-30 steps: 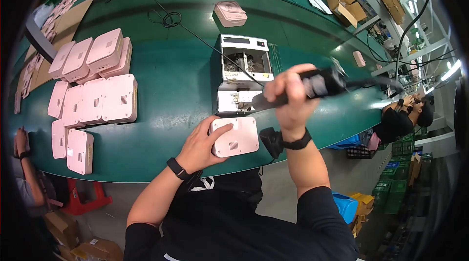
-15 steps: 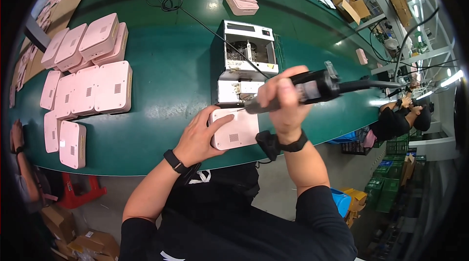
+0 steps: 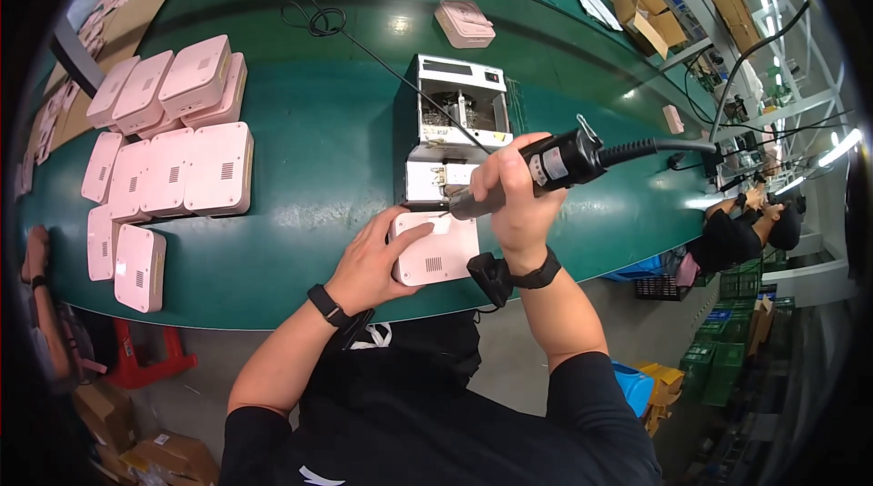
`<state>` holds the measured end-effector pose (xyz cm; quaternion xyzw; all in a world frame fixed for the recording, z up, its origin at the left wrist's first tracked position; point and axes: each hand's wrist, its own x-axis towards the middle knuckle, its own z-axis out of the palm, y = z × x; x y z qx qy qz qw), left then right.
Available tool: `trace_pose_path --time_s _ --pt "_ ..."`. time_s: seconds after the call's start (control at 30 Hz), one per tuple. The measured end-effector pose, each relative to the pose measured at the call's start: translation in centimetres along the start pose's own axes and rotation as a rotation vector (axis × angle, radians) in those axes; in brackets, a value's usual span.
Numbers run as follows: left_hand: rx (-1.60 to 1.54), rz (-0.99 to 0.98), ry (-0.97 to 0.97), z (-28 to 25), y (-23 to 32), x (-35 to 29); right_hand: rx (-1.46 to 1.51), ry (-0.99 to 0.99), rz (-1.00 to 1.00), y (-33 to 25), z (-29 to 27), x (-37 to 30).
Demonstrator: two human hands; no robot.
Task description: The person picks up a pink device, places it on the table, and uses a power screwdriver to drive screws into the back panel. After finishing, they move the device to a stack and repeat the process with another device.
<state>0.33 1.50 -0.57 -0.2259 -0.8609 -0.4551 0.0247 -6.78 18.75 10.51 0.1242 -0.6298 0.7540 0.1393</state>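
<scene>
A pink plastic box [image 3: 435, 254], flat, with slots on its face, lies near the table's front edge. My left hand [image 3: 377, 259] grips its left side, thumb low and index finger reaching over the top face. In my right hand [image 3: 518, 200] is a black electric screwdriver [image 3: 564, 159], held tilted with its fingers wrapped round the body. The screwdriver's tip points down at the box's far edge, close to my left index finger; whether it touches a screw is too small to tell. A bright patch shows on the box beside that finger. Just beyond stands a screw feeder [image 3: 460, 136].
Several pink boxes [image 3: 218, 170] stand grouped at the left, some stacked. Another pink box [image 3: 465, 24] lies beyond the feeder. A black cable [image 3: 373, 51] crosses above the feeder. A small pink piece [image 3: 673, 119] lies far right. Other people work at both sides.
The screwdriver, blurred before, is now sharp, and my right hand has shifted slightly left. My left hand keeps its hold on the box. The whole view has shifted a little.
</scene>
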Motion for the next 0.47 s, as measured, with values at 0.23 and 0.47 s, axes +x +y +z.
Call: trace_pose_path --time_s 0.23,0.47 --pt "-0.015 0.033 -0.016 0.5 0.7 0.7 0.062 -0.046 -0.177 -2.9 -0.7 2.0" --pt "-0.021 0.083 -0.025 2.0 0.1 1.4 0.001 -0.116 -0.009 -1.9 -0.5 2.0"
